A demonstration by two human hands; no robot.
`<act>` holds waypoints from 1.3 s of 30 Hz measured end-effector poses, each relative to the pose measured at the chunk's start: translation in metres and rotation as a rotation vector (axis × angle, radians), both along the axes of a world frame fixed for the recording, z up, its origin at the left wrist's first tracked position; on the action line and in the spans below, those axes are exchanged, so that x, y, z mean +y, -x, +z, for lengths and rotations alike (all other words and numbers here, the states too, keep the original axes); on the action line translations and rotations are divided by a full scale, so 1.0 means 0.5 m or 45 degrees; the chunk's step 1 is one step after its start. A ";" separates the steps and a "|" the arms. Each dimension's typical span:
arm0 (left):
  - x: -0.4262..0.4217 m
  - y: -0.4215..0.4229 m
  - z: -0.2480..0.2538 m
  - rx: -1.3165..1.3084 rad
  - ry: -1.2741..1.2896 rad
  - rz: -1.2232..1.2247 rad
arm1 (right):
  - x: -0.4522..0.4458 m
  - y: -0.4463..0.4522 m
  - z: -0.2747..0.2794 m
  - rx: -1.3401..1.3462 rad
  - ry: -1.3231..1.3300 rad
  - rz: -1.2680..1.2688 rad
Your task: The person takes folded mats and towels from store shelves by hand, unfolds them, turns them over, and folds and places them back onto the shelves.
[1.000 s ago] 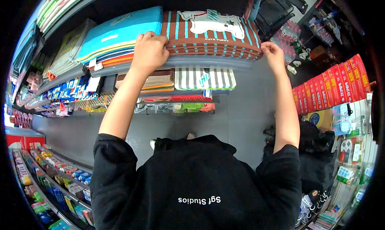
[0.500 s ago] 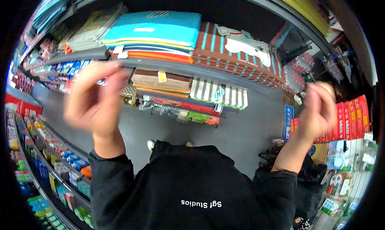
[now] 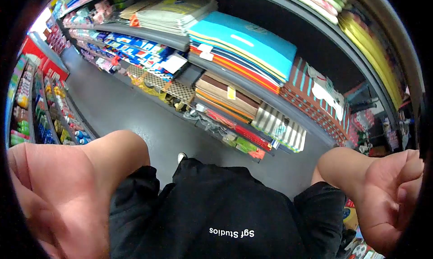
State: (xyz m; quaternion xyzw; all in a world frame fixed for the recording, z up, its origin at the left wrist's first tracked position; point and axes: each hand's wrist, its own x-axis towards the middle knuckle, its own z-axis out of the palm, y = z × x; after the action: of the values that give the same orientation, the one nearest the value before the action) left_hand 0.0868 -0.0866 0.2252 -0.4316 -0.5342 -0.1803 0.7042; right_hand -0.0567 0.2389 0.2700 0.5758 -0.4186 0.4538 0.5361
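My left hand [image 3: 61, 193] is raised close to the camera at the left edge, its broad palm facing me. Most of its fingers are cut off by the dark rim, and no object shows in the palm. At the right edge, my right hand [image 3: 390, 193] is also raised, with fingers curled in towards the palm and nothing visible in them. Both wrists come out of black sleeves, on either side of my black top [image 3: 225, 209] with white lettering. Neither hand touches the shelves.
Ahead, a dark shelf unit holds blue folded textiles [image 3: 246, 33], brown striped stacks [image 3: 311, 96] and a grey-and-white striped stack [image 3: 279, 126]. Yellow cloths [image 3: 372, 56] hang over an upper shelf at right. Shelves of small packaged goods [image 3: 49, 105] line the left. Grey floor [image 3: 112, 108] lies between.
Both hands have moved outwards and closer to the camera; earlier they were in front of me with thumb and fingertips near each other. The view has turned left, so the shelves appear shifted right and tilted.
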 end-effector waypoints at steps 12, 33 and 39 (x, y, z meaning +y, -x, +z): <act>-0.169 -0.114 0.039 0.036 0.130 0.146 | -0.187 0.005 0.046 0.625 0.545 -1.179; -0.464 0.223 0.157 -0.865 -0.446 0.578 | -0.776 0.227 0.132 -0.087 -0.976 -1.062; -0.531 0.364 0.172 -1.020 0.038 0.812 | -0.794 0.266 0.155 -0.163 -1.199 -1.218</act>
State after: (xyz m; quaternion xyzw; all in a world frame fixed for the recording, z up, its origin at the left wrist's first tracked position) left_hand -0.0953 -0.3523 0.3115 -0.1542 -0.8697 -0.1002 0.4580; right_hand -0.1899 -0.1583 0.3476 0.4714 -0.8115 -0.0313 0.3440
